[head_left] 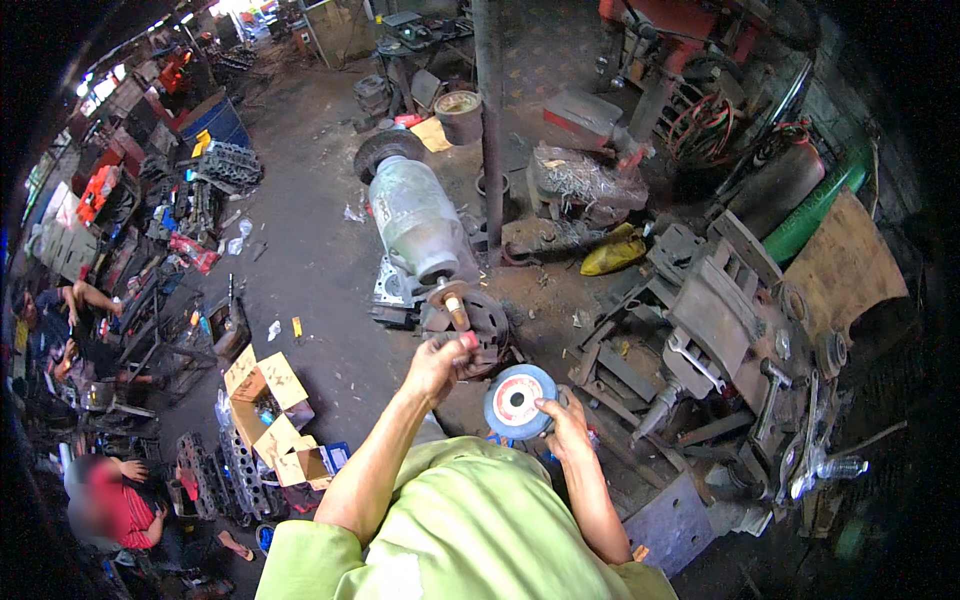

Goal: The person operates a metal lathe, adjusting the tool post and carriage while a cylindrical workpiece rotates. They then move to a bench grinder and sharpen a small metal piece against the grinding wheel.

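Note:
In my right hand (568, 428) I grip a blue-grey grinding wheel (503, 398) by its right edge, thumb over the face. The wheel has a round red-and-white label and a dark centre hole. My left hand (438, 368) is closed on a small red piece (469, 341), whose kind I cannot make out. It is held just below the tip of a brownish shaft end (456, 308). That shaft sticks out of a grey bench grinder motor (418, 215) in front of me. A dark wheel (388, 150) sits at the motor's far end.
A metal post (488, 130) stands right of the motor. On the right, a heap of metal parts holds a wrench (697, 362), near a green gas cylinder (822, 205). Cardboard boxes (262, 385) and engine blocks lie left. A person in red (128, 505) sits at lower left.

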### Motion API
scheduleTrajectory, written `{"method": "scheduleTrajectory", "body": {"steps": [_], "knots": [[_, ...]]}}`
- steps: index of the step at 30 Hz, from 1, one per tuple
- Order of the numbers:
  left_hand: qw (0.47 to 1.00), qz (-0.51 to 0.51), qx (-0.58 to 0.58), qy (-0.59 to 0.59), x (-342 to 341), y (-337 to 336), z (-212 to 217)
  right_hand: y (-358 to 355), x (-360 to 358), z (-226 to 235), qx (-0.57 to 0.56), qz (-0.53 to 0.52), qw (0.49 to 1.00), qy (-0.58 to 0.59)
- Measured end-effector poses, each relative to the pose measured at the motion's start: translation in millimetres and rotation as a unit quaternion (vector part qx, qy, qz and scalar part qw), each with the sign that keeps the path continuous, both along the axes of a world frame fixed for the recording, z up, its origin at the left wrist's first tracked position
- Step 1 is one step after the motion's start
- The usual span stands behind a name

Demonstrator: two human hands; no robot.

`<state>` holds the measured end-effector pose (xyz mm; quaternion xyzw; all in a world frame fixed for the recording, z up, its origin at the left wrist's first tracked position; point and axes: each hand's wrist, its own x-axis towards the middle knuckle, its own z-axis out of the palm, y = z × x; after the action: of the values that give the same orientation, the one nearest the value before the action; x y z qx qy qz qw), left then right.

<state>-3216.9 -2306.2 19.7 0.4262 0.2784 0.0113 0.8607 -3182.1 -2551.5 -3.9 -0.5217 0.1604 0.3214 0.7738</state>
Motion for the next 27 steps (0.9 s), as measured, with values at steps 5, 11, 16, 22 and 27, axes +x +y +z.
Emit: {"method": "scheduleTrajectory", "body": {"steps": [5, 11, 16, 22, 27], "knots": [[0.999, 0.035, -0.041, 0.003, 10, 1, 10, -7, 2, -7, 0.003, -0.015, 1.0, 0.01], [0.984, 0.123, -0.127, -0.027, 21, 1, 16, -13, -1, -16, 0.01, -0.043, 0.999, 0.021], [0.975, 0.191, -0.11, -0.039, 35, 2, 11, -18, -1, -18, 0.028, -0.042, 0.999, 0.016], [0.966, 0.217, -0.135, -0.029, 41, 6, 9, -32, -1, -30, 0.003, -0.08, 0.996, 0.028], [0.901, -0.037, 0.384, 0.198, 1, 27, 69, -42, 1, -49, -0.021, -0.168, 0.984, 0.059]]}}
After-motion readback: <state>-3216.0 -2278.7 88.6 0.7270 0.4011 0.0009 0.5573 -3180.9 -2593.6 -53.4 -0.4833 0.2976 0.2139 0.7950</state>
